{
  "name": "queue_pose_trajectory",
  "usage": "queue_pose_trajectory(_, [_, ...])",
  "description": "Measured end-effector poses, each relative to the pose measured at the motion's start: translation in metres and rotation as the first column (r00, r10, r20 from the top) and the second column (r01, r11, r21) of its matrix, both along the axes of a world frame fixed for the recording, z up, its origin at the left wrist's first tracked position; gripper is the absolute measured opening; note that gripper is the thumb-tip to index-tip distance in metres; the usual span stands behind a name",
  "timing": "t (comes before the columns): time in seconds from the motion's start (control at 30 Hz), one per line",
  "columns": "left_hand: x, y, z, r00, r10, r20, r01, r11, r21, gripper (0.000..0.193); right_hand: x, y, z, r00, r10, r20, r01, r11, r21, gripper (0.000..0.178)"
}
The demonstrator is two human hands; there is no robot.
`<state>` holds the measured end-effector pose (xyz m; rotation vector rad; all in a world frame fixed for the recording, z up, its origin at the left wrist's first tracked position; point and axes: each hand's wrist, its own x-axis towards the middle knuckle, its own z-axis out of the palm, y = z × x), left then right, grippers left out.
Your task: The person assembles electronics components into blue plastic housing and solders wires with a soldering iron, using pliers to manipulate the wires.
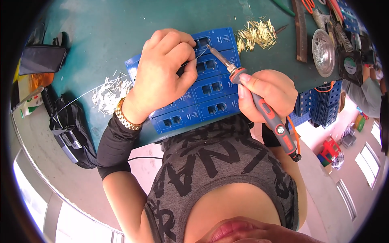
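My right hand (272, 95) is wrapped round a grey and red soldering iron (265, 109). The iron's metal tip meets the upper part of a blue circuit board panel (190, 121), beside a dark square part. Closed in a pinch, my left hand (164, 73) rests over the panel's upper left and hides some of it. Thin solder wire (199, 55) runs from those fingers to the iron's tip. The panel lies tilted on the green table mat (174, 18) and repeats the same board with paired square openings.
Loose white pins (108, 95) lie left of the panel, gold-coloured pins (257, 34) beyond its far right corner. Further right are a brown strip (300, 36) and a round metal dish (323, 52). A phone (42, 59) and black bag (75, 129) sit left; blue boards (326, 105) stand right.
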<state>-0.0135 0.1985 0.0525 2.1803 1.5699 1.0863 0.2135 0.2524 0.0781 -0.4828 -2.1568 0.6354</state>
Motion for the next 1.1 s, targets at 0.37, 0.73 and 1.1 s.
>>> queue_pose_trajectory(0.37, [0.002,-0.004,0.000,0.987,0.132,0.094,-0.127,0.990,-0.055,0.014,-0.009,0.001,-0.002,0.992,-0.105,-0.076,0.101,0.994,-0.049,0.027])
queue_pose_trajectory(0.73, [0.002,-0.003,0.001,0.991,0.113,0.067,-0.110,0.993,-0.043,0.014,-0.014,0.001,0.005,0.999,-0.052,0.001,0.052,0.994,-0.093,0.022])
queue_pose_trajectory(1.1, [-0.003,-0.002,0.002,0.994,0.052,0.098,-0.049,0.998,-0.035,0.013,-0.013,0.000,0.002,1.000,-0.001,0.023,0.001,0.999,-0.034,0.023])
